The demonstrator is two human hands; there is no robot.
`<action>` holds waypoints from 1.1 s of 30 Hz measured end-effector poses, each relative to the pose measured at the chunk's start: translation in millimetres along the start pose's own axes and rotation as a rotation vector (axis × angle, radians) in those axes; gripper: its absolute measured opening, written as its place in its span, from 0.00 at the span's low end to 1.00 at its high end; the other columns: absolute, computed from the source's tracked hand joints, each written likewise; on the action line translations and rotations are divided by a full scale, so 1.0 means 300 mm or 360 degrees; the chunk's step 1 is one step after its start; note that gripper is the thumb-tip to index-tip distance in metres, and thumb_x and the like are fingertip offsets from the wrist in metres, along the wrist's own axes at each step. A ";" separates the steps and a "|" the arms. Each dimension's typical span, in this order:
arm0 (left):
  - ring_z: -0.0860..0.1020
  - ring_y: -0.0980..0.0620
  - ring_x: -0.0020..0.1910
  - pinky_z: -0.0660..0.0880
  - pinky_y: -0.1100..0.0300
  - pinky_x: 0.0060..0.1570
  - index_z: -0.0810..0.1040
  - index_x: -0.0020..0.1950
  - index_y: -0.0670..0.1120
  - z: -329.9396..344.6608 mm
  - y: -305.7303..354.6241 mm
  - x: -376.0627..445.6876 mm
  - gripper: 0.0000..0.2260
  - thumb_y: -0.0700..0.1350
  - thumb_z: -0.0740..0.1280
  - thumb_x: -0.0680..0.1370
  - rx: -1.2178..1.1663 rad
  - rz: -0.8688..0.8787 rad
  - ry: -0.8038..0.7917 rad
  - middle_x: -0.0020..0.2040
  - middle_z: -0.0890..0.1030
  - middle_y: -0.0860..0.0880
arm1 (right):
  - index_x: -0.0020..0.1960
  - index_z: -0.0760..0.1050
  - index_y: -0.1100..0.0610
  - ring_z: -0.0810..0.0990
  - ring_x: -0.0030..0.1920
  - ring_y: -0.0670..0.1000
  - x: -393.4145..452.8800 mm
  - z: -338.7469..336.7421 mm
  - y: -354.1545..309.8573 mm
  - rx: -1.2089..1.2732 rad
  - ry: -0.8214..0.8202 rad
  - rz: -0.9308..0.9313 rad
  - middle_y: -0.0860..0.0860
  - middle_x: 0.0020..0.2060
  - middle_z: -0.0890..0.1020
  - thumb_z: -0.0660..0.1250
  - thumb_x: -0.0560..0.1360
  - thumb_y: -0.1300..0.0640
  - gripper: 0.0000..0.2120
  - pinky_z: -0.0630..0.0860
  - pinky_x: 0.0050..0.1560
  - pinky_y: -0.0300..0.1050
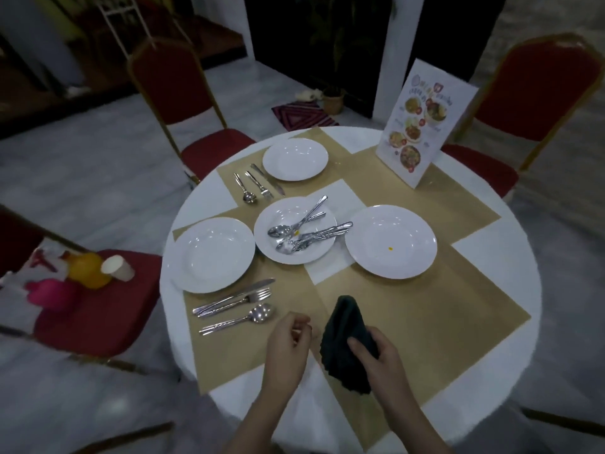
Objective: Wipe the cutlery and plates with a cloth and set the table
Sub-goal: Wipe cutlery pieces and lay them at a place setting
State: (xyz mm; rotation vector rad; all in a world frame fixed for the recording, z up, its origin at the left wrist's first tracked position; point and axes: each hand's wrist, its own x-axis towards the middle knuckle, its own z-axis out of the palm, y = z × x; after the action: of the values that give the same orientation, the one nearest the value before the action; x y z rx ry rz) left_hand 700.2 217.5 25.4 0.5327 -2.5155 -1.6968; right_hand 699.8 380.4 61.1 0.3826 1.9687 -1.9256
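My right hand (379, 355) grips a dark cloth (343, 339) above the near tan placemat (425, 316). My left hand (288, 342) hovers beside it with fingers loosely curled, holding nothing. A middle white plate (314, 253) carries several loose spoons and forks (307, 231). Empty white plates sit at the left (211, 253), the right (391, 240) and the far side (294, 158). A knife, fork and spoon (235, 304) lie by the left plate. Another set (258, 185) lies by the far plate.
The round white table (510, 290) holds a standing menu card (425, 126) at the back right. Red chairs stand at the far left (173, 86), far right (537, 90) and left (98, 309); the left one carries a paper cup and coloured bottles (88, 270).
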 end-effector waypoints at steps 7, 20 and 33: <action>0.78 0.62 0.39 0.78 0.59 0.40 0.77 0.45 0.55 0.013 -0.063 0.030 0.11 0.38 0.66 0.78 -0.0035 -0.0125 0.0196 0.43 0.81 0.55 | 0.51 0.79 0.58 0.83 0.42 0.48 0.123 -0.058 -0.021 -0.0141 -0.0159 0.0041 0.54 0.44 0.84 0.66 0.78 0.59 0.04 0.78 0.33 0.39; 0.76 0.53 0.46 0.62 0.67 0.39 0.78 0.56 0.43 0.142 0.049 0.525 0.08 0.38 0.63 0.78 0.0491 0.0131 0.0157 0.52 0.78 0.48 | 0.51 0.80 0.57 0.84 0.46 0.52 0.378 -0.173 -0.070 -0.0316 -0.0088 0.0045 0.52 0.41 0.86 0.68 0.76 0.62 0.05 0.81 0.48 0.50; 0.77 0.54 0.21 0.77 0.60 0.26 0.78 0.43 0.34 0.299 0.030 0.768 0.08 0.38 0.65 0.78 -0.0473 -0.0836 0.0661 0.31 0.79 0.44 | 0.50 0.80 0.56 0.83 0.45 0.46 0.570 -0.253 -0.080 -0.0382 -0.0273 0.0124 0.49 0.42 0.86 0.68 0.76 0.62 0.05 0.78 0.40 0.36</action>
State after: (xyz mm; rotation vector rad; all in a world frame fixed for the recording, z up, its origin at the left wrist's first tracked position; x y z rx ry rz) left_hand 460.3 227.4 -33.8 1.4323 -1.8915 -1.8127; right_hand 530.8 445.7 9.0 0.2175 2.0095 -1.5945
